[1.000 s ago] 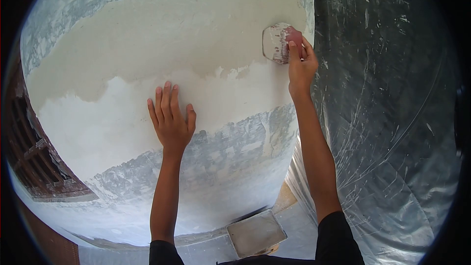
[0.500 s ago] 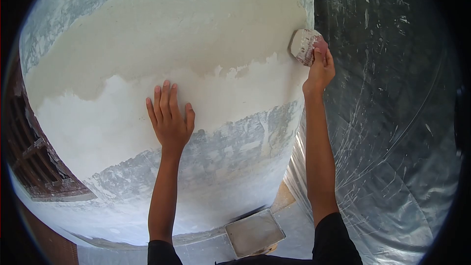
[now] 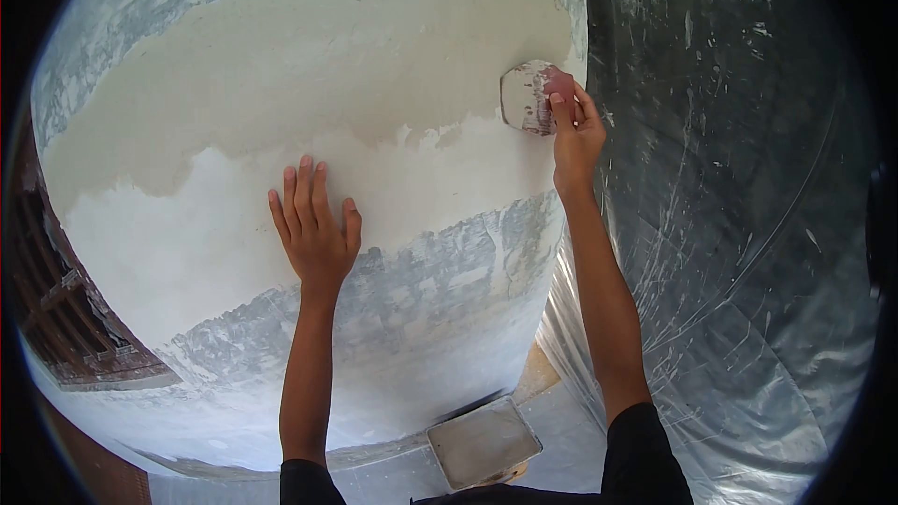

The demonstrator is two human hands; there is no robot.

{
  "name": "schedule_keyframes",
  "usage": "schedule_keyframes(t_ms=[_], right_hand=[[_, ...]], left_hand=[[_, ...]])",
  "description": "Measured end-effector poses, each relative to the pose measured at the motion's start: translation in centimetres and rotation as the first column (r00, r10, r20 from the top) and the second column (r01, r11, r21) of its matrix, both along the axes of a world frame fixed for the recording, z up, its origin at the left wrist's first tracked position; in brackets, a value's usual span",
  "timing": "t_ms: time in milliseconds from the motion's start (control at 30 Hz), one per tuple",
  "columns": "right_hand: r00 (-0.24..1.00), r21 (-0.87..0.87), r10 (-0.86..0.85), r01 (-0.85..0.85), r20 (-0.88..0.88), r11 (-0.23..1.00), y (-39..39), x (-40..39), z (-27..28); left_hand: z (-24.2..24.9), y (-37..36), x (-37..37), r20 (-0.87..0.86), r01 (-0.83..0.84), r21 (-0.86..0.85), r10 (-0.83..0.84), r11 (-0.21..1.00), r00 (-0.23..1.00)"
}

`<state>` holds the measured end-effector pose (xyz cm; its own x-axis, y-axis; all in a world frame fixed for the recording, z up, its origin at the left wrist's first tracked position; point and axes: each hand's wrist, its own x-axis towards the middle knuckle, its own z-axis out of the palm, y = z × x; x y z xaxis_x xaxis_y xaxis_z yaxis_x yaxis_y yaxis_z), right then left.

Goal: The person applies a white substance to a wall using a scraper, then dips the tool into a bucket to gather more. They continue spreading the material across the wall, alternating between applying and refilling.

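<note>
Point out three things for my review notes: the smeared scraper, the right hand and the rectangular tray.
Smeared scraper (image 3: 537,98): head view, middle of its smeared face.
Right hand (image 3: 577,146): head view, middle of the hand.
Rectangular tray (image 3: 527,424): head view, rim at picture right.

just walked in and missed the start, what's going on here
A person's right hand holds a smeared, reddish scraper at the wall, near its right edge. The left hand is spread against the wall, lower down. A broad beige coat lies above a whiter band. A tray sits by the wall's foot.
</note>
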<state>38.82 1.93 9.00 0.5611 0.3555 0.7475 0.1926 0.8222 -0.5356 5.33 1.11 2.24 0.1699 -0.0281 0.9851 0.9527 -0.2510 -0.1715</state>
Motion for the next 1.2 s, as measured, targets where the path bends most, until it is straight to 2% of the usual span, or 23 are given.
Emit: schedule_keyframes(t_ms=[33,100,133,233,267,300,367,400,433,500,533,567,633,733,767,867,967,1033,1067,1200], right_hand=[[1.000,-0.003,-0.002,0.002,-0.005,1.000,0.4,0.4,-0.1],[0.948,0.147,0.067,-0.021,-0.313,0.989,1.5,1.6,0.2],[0.912,0.186,0.104,-0.031,-0.396,0.982,0.8,1.8,0.3],[0.896,0.263,0.200,-0.098,-0.396,0.960,0.2,0.8,0.6],[0.924,0.269,0.250,-0.171,-0.291,0.948,0.0,-0.3,0.4],[0.924,0.269,0.249,-0.171,-0.291,0.948,-0.1,-1.5,0.2],[0.990,0.068,0.133,-0.137,0.053,0.988,-0.4,-3.4,0.0],[0.995,0.040,0.058,-0.061,0.086,0.997,-0.6,-3.5,0.2],[0.995,0.038,0.058,-0.061,0.084,0.997,-0.2,-2.9,0.4],[0.956,0.105,0.079,-0.051,-0.284,0.993,0.8,-0.8,0.8],[0.929,0.169,0.114,-0.057,-0.351,0.984,0.0,-0.7,1.0],[0.930,0.172,0.119,-0.061,-0.347,0.983,-0.4,-1.1,1.1],[0.940,0.210,0.191,-0.134,-0.281,0.968,-1.3,-2.5,0.9],[0.970,0.106,0.231,-0.239,0.082,0.965,-2.2,-6.8,-0.1],[0.969,0.055,0.110,-0.125,0.221,0.991,-2.0,-7.9,-0.6],[0.949,-0.012,0.033,-0.031,0.315,0.999,-1.1,-8.7,-0.9],[0.992,0.081,0.124,-0.124,-0.005,0.989,-0.4,-5.5,0.5],[0.971,0.071,0.026,-0.009,-0.237,0.997,0.0,-2.3,1.0],[0.946,0.167,0.068,-0.015,-0.318,0.986,0.3,-1.1,1.1],[0.906,0.207,0.151,-0.073,-0.395,0.976,-0.5,-1.0,0.5]], left_hand=[[0.0,0.0,0.0,0.002,-0.004,0.001,0.004,1.000,1.000],[-0.1,0.0,0.0,-0.002,-0.003,-0.002,0.003,1.000,1.000],[-0.1,0.0,0.0,0.000,-0.007,0.002,0.007,1.000,1.000],[-0.2,0.1,-0.1,-0.001,-0.006,0.004,0.006,1.000,1.000],[-0.1,0.1,0.0,0.001,-0.007,0.005,0.007,1.000,1.000],[-0.1,0.1,0.0,0.005,-0.006,0.004,0.006,1.000,1.000],[-0.2,0.0,0.0,0.000,-0.003,-0.003,0.003,1.000,1.000],[-0.2,0.0,0.0,0.000,0.006,-0.001,-0.006,1.000,1.000],[-0.1,0.0,-0.1,0.002,0.014,0.002,-0.014,1.000,1.000],[-0.3,-0.1,-0.1,0.000,0.012,-0.003,-0.012,1.000,1.000],[-0.3,-0.1,-0.1,0.000,0.011,-0.005,-0.011,1.000,1.000],[-0.3,-0.1,-0.1,0.004,0.007,-0.002,-0.007,1.000,1.000],[-0.4,0.0,0.0,0.004,0.010,0.001,-0.010,1.000,1.000],[-0.4,-0.1,0.1,0.009,0.006,-0.010,-0.006,1.000,1.000],[-0.4,-0.1,0.1,0.004,0.010,-0.014,-0.010,1.000,1.000],[-0.4,0.0,-0.1,0.009,0.009,-0.009,-0.009,1.000,1.000],[-0.4,0.0,-0.1,0.008,0.007,-0.012,-0.007,1.000,1.000],[-0.4,0.0,-0.1,0.001,0.009,-0.005,-0.009,1.000,1.000],[-0.4,0.0,-0.1,0.001,0.006,-0.004,-0.006,1.000,1.000],[-0.3,0.0,0.1,0.010,0.001,0.001,-0.001,1.000,1.000]])
